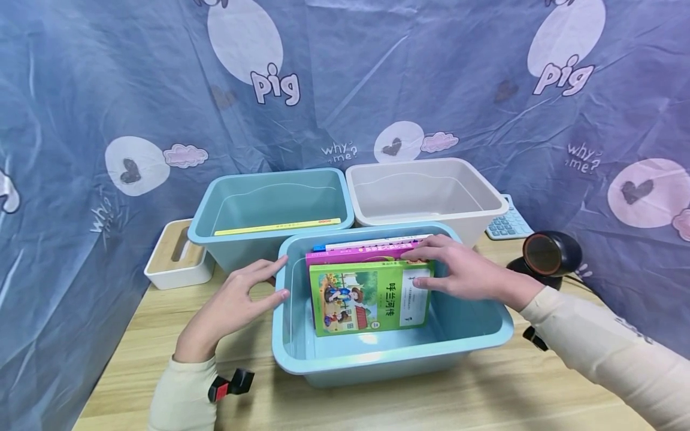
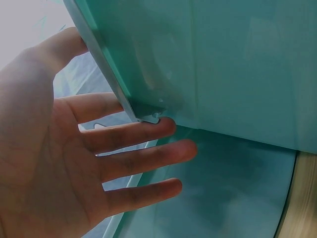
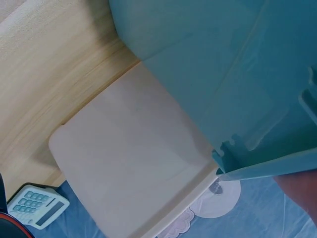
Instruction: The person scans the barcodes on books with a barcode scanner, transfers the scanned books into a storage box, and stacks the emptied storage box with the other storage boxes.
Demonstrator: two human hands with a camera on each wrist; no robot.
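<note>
- Head view: front blue bin (image 1: 399,357) sits on the table (image 1: 259,401), ahead of a teal bin (image 1: 269,175) and a white bin (image 1: 477,230). Probably placed nearest for easy reach by both hands.
- Green book (image 1: 345,299) is inside the front bin, cover facing the wearer, in front of a magenta book (image 1: 347,258). Row looks leaned toward the bin's far wall, which leaves the top edges within reach.
- Right hand (image 1: 466,272) pinches the green book near its upper right corner: thumb on the cover, fingers over the top edge (can't tell if the magenta one is caught too).
- Left hand (image 1: 237,305) has thumb and index tips on the bin's left rim, likely to steady it.
- Yellow book (image 1: 277,227) in the teal bin; tissue box (image 1: 180,272) beside that bin.
- Left wrist view: fingers spread and straight. Thumb and index meet the rim; the others reach past it outside the wall. Reads as a brace, not a grip.
- Right wrist view: mostly outer bin walls, plus the calculator (image 3: 37,206). Only a sliver of hand beyond the rim, so the pinch can't be checked here.
</note>
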